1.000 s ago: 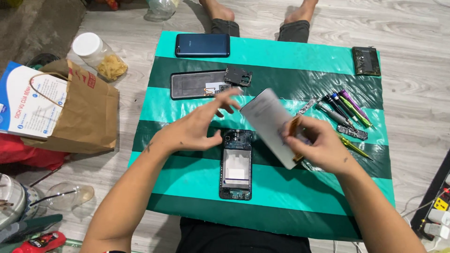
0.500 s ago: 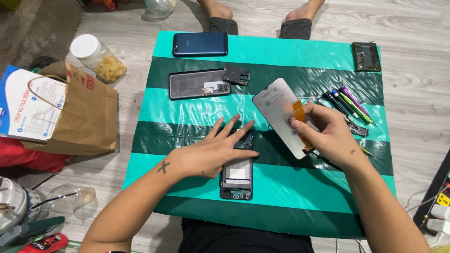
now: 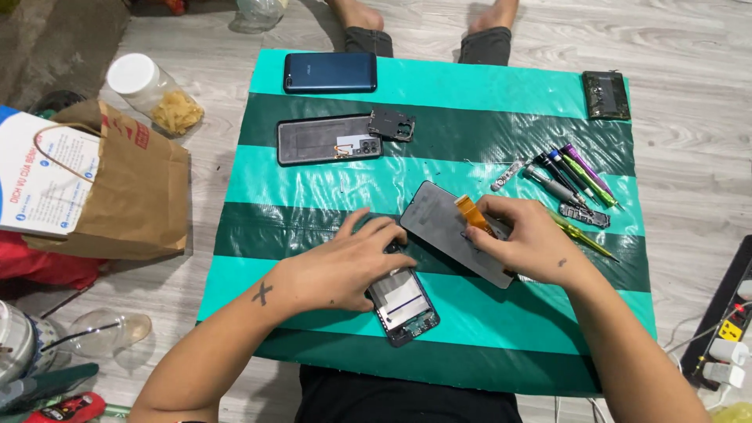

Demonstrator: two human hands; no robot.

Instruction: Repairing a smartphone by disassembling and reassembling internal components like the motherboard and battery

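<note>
Mat point(image 3: 329, 180): teal/dk-green stripes. Phone point(image 3: 330, 72): blue. Screen panel point(image 3: 442, 227): grey, w/ orange flex cable point(image 3: 472, 212). Bag point(image 3: 133, 192): brown.

This looks like a home floor turned into a makeshift phone-repair spot. The landmark is a green striped plastic mat point(image 3: 313, 180) spread on pale wood-look flooring point(image 3: 689, 180). On its right part lies a row of small screwdrivers point(image 3: 568, 176); near its far edge lie a blue phone point(image 3: 329, 72) and an opened phone back point(image 3: 325, 141). Left of the mat stand a brown paper bag point(image 3: 129, 192) and a lidded jar point(image 3: 153, 98); right of it lies a power strip point(image 3: 724, 337).
</note>
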